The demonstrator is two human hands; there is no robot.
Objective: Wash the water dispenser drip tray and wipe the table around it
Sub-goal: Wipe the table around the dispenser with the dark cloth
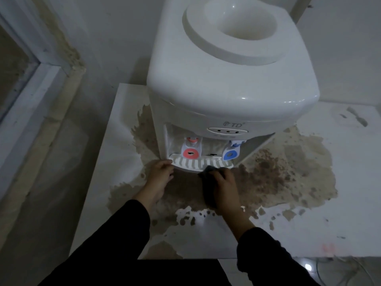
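A white water dispenser (231, 79) stands on a white table (329, 223), with a red tap (190, 152) and a blue tap (230, 155) above its slotted white drip tray (198, 163). My left hand (159, 172) grips the tray's left front corner. My right hand (223, 186) holds a dark cloth (208, 182) against the tray's right front edge. A wide brown stain (278, 172) spreads over the table around the dispenser's base.
The table's front edge (268, 257) runs just below my forearms, with tiled floor and cables (340, 269) beyond. A wall and a white door frame (41, 83) rise on the left. The dispenser's bottle socket (245, 21) holds no bottle.
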